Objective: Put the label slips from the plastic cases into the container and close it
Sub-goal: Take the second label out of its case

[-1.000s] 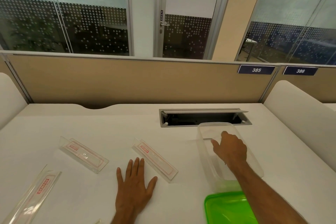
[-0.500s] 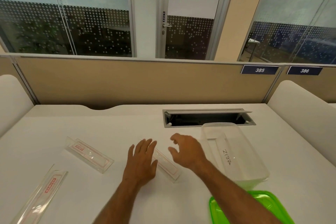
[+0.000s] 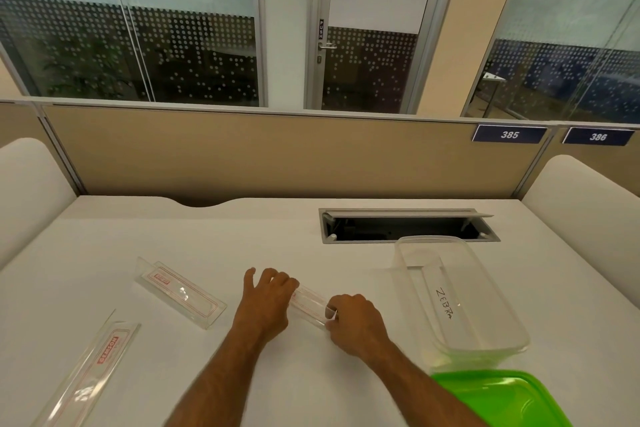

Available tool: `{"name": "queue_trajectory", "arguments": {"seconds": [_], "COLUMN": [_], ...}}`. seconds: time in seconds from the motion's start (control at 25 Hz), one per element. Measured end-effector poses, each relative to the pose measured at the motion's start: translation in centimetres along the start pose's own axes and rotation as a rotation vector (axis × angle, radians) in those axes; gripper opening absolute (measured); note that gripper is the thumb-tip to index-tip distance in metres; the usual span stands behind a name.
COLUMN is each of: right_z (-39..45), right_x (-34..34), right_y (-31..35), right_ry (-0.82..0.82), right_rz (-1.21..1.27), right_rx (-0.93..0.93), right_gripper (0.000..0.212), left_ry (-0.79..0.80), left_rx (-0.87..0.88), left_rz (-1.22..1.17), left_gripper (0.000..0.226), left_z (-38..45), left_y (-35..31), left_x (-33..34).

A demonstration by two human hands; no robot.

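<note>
The green lid (image 3: 502, 399) at the lower right is cut off by the bottom edge of the frame, and the right forearm covers its left corner. The clear case (image 3: 85, 374) at the lower left also runs off the bottom edge, its red lettering too blurred to read. At center, the left hand (image 3: 265, 302) and right hand (image 3: 356, 324) cover both ends of the middle case (image 3: 310, 303), whose red print is too small to read.

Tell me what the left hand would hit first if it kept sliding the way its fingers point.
Probably nothing nearby: the left hand points up and slightly right across bare table; the cable hatch lies right of that line, though depth is unclear.
</note>
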State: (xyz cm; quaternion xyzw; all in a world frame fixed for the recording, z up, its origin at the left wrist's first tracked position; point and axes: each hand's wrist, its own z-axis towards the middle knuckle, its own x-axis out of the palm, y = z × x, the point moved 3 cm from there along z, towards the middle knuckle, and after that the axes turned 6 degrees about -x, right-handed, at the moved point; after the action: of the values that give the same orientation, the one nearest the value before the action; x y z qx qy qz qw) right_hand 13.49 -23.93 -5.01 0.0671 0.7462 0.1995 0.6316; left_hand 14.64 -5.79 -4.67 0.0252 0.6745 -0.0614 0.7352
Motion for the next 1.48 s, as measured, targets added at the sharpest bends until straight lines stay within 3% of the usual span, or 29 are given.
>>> {"name": "queue_trajectory", "arguments": {"seconds": [0.2, 0.28, 0.44, 0.48, 0.6, 0.68, 0.88, 1.0, 1.08, 1.16, 1.28, 1.36, 1.48], "right_z": [-1.1, -1.7, -2.8, -2.9, -2.5, -2.3, -3.2, -4.1, -4.9, -5.8, -6.7, -7.1, -7.5], "right_x": [-0.9, -2.1, -5.3, -6.1, -7.5, -8.1, -9.1, -9.4, -10.0, -10.6, -11.1, -11.2, -11.2], "right_y": [0.1, 0.3, 0.9, 1.1, 1.1, 1.1, 2.0, 2.4, 2.7, 3.0, 3.4, 3.5, 3.5], "right_ry": [-0.084, -0.174, -0.467, -0.474, -0.268, -0.185, -0.267, -0.350, -0.447, -0.571, -0.675, -0.693, -0.695], "right_rz": [-0.111, -0.131, -0.244, -0.255, -0.209, -0.146, -0.071, -0.143, -0.235, -0.310, -0.395, -0.432, -0.445], "right_rx": [-0.142, -0.197, -0.377, -0.400, -0.347, -0.316, -0.346, -0.423, -0.500, -0.580, -0.681, -0.724, -0.759], "right_gripper": [0.015, 0.017, 0.054, 0.066, 0.092, 0.088, 0.068, 0.062, 0.059, 0.055, 0.046, 0.040, 0.038], "left_ry": [-0.129, -0.214, -0.399, -0.432, -0.499, -0.552, -0.642, -0.707, -0.721, -0.576, -0.007, 0.223, 0.234], "left_rx": [0.112, 0.172, 0.306, 0.333, 0.380, 0.384, 0.326, 0.157, -0.043, -0.314, -0.676, -0.698, -0.669], "left_rz": [-0.017, 0.004, 0.010, 0.013, 0.031, 0.027, -0.070, -0.285, -0.559, -0.934, -1.487, -1.631, -1.761], "left_gripper": [0.024, 0.029, 0.032, 0.032, 0.032, 0.028, 0.032, 0.043, 0.053, 0.063, 0.064, 0.047, 0.028], "left_z": [-1.2, -1.8, -2.8, -3.1, -4.0, -4.6, -5.7, -6.1, -6.4, -6.6, -6.6, -6.8, -7.2], "left_y": [1.0, 1.0, 0.6, 0.5, 0.1, 0.2, 0.8, 2.0, 3.0, 3.6, 3.3, 2.7, 1.9], "left_x": [-2.1, -3.2, -5.6, -6.2, -7.6, -8.5, -9.2, -9.7, -10.4, -10.5, -9.7, -9.4, -9.2]}}
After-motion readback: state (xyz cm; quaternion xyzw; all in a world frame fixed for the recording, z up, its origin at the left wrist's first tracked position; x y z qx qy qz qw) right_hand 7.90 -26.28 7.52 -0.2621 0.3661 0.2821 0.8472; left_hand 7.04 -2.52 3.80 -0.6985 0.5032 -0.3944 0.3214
